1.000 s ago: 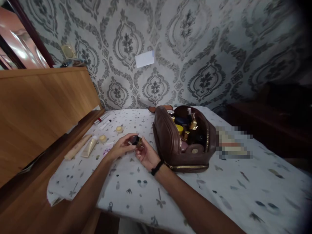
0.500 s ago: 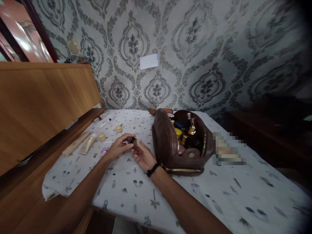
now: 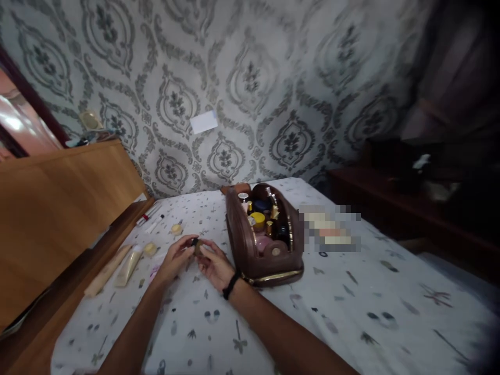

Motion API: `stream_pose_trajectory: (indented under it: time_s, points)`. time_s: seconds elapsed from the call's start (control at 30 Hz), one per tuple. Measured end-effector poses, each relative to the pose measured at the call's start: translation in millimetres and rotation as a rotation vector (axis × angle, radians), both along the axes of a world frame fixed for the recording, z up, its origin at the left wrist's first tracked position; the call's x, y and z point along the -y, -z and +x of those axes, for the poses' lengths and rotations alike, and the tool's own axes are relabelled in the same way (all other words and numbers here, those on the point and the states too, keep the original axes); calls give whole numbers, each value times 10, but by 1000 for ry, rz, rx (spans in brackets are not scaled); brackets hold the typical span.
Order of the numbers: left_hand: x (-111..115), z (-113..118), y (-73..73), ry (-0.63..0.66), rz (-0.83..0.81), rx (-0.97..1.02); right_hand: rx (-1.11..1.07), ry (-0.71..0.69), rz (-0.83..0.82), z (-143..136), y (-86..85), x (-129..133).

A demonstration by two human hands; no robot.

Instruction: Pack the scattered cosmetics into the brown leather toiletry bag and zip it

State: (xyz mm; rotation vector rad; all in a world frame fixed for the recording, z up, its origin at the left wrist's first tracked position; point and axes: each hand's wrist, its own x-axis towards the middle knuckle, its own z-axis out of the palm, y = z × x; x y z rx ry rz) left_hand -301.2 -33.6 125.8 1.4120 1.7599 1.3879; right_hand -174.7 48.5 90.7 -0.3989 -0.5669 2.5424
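Observation:
Between my two hands is a small dark container (image 3: 197, 246) with a black end. The fingers of my left hand (image 3: 177, 258) are closed on its black end, and my right hand (image 3: 216, 266), with a black band at the wrist, pinches its other side. Just right of my hands stands an unzipped brown bag (image 3: 265, 265) holding several cosmetics, among them a yellow-lidded jar (image 3: 258, 221). To the left lie a beige tube (image 3: 128, 266), a long peach-coloured item (image 3: 105, 272) and two small yellowish round pots (image 3: 150, 249), (image 3: 177, 229).
A white patterned cloth (image 3: 234, 338) covers the surface. Slim tubes (image 3: 154, 224) lie at the back left beside a wooden panel (image 3: 70, 208). Right of the bag is a blurred-out flat item (image 3: 330, 229). Dark furniture (image 3: 359, 190) stands at the right.
The view has turned right and tilted, so the bag and hands appear further left. Both hands still hold the small container, whose brownish side now shows more.

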Motion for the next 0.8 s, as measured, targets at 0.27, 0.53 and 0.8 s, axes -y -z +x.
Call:
stream_pose_trajectory:
  time_s: [0.27,0.53,0.8]
  points:
    - [-381,18,-687,23,159,40,17,-32,-41,-8,-16,-35]
    - [-1531,622,-1726,165,92,-318,17,-64,-61,-8,-1,-58]
    - [-2437,897,-1630,230,-373,-1107,41,-78,-89,-38,-8,-87]
